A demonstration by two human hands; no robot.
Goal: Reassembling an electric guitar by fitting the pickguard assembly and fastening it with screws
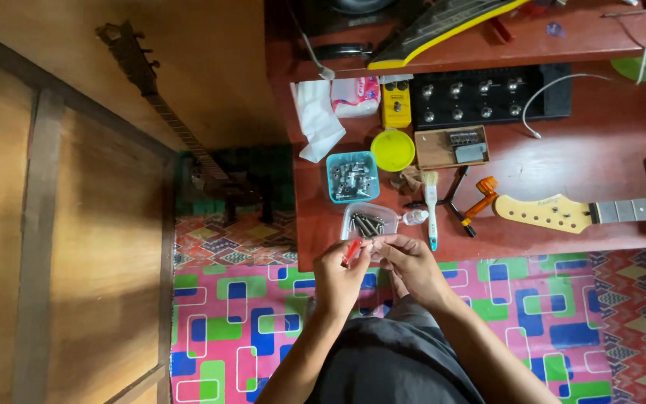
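Observation:
My left hand (338, 274) grips a small red-handled tool (351, 251) at the front edge of the red-brown table (562, 161). My right hand (407, 262) is pinched close beside it, its fingertips near the tool's tip; whatever it holds is too small to see. Both hands hover just in front of a clear plastic tray of long screws (368, 221). Behind that stands a blue tub of metal parts (352, 176).
A guitar neck with pale yellow headstock (555, 212) lies at right. A small brush (431, 209), an orange winder (481, 196), a yellow lid (392, 150), a wooden box (451, 147), a black pedal unit (480, 94) and white cloth (317, 120) crowd the table. Another guitar (173, 120) leans at left.

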